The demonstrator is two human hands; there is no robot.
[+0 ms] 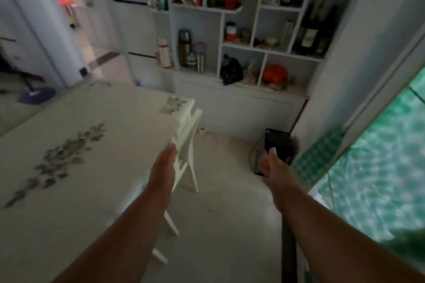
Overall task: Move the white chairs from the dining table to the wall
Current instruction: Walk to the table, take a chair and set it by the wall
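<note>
A white chair (187,142), tucked against the table's (80,145) far corner, is touched at its backrest by the left hand (164,167), apparently for a grip; its fingers are hidden. The right hand (270,164) is held spread, empty.

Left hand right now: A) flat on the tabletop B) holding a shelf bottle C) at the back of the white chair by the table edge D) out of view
C: the left hand reaches the white chair tucked against the dining table; blur hides whether the fingers have closed.
</note>
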